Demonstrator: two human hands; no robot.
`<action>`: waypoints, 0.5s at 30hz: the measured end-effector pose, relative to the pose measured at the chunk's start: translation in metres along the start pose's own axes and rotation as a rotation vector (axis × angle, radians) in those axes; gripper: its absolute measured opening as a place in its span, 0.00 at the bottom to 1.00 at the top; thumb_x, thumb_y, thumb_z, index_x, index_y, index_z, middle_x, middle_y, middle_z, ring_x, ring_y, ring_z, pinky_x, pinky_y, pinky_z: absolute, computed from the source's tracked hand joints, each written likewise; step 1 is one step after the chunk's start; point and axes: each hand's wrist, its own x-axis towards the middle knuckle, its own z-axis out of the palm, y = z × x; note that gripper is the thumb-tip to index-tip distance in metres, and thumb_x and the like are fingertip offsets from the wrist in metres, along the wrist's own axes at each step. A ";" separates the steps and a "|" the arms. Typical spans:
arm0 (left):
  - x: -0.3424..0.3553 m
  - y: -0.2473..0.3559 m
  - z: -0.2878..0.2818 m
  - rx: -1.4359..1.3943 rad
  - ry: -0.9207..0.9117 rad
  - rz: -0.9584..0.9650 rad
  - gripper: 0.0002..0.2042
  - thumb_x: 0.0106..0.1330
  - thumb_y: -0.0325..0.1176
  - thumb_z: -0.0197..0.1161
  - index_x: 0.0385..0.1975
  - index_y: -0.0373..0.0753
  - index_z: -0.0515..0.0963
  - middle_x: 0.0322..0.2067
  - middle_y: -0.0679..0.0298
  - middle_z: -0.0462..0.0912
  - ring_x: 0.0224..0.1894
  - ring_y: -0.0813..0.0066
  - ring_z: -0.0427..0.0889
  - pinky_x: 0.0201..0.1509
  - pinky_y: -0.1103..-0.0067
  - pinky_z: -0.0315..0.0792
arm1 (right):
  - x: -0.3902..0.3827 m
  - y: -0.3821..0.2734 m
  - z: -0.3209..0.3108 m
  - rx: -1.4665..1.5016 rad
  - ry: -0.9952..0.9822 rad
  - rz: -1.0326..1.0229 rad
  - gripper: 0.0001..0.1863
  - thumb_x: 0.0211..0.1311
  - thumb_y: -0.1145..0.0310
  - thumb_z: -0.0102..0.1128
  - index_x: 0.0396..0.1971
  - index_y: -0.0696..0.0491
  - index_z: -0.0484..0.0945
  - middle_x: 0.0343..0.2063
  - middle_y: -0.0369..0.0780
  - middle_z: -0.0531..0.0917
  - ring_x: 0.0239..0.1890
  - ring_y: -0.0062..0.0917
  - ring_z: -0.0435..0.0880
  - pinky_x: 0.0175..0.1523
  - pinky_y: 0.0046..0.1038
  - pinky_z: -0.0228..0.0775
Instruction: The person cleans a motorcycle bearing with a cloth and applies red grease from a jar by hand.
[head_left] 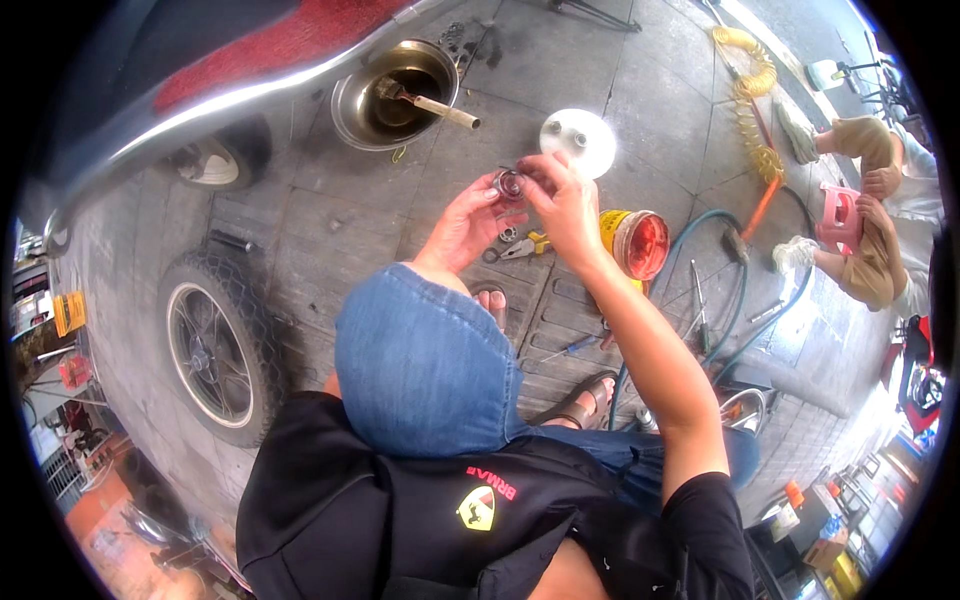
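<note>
Between my two hands is a small round metal bearing (510, 185) with reddish grease on it. My left hand (462, 225) is closed round its left side, thumb and fingers gripping the rim. The fingers of my right hand (566, 205) pinch at its upper right edge. Just beyond lies a round white lid (596, 156) with small metal parts (580, 140) on it. Right of my right wrist, a yellow tub (612, 230) of red grease (650, 246) stands tilted toward me. Yellow-handled pliers (528, 247) rest on the paving below my hands, beside another small ring (508, 235).
A metal bowl (345, 112) of dark liquid holds a brush (445, 110) at the far left. At left lies a wheel (180, 330). Screwdrivers (700, 300), a teal hose (690, 235) and a coiled yellow hose (742, 95) are at right. Another person (885, 215) sits at far right.
</note>
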 end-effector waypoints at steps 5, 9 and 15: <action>-0.010 -0.001 0.006 -0.080 -0.087 -0.005 0.17 0.66 0.35 0.56 0.54 0.39 0.71 0.49 0.63 0.78 0.53 0.70 0.76 0.61 0.67 0.68 | -0.015 -0.010 -0.011 -0.231 0.004 -0.304 0.10 0.52 0.71 0.64 0.37 0.50 0.83 0.31 0.39 0.78 0.37 0.35 0.79 0.40 0.34 0.72; -0.018 -0.002 0.015 -0.087 -0.099 0.013 0.17 0.66 0.40 0.57 0.51 0.40 0.74 0.47 0.64 0.80 0.51 0.71 0.77 0.55 0.70 0.69 | -0.019 -0.024 -0.023 -0.325 -0.047 -0.446 0.12 0.51 0.73 0.63 0.38 0.50 0.83 0.32 0.38 0.78 0.37 0.34 0.77 0.41 0.34 0.73; -0.018 -0.004 0.025 -0.074 -0.126 -0.022 0.18 0.66 0.40 0.57 0.52 0.40 0.73 0.48 0.63 0.79 0.52 0.69 0.77 0.57 0.68 0.70 | -0.028 -0.032 -0.041 -0.294 -0.076 -0.423 0.13 0.54 0.74 0.62 0.41 0.54 0.81 0.35 0.41 0.78 0.39 0.35 0.77 0.42 0.33 0.73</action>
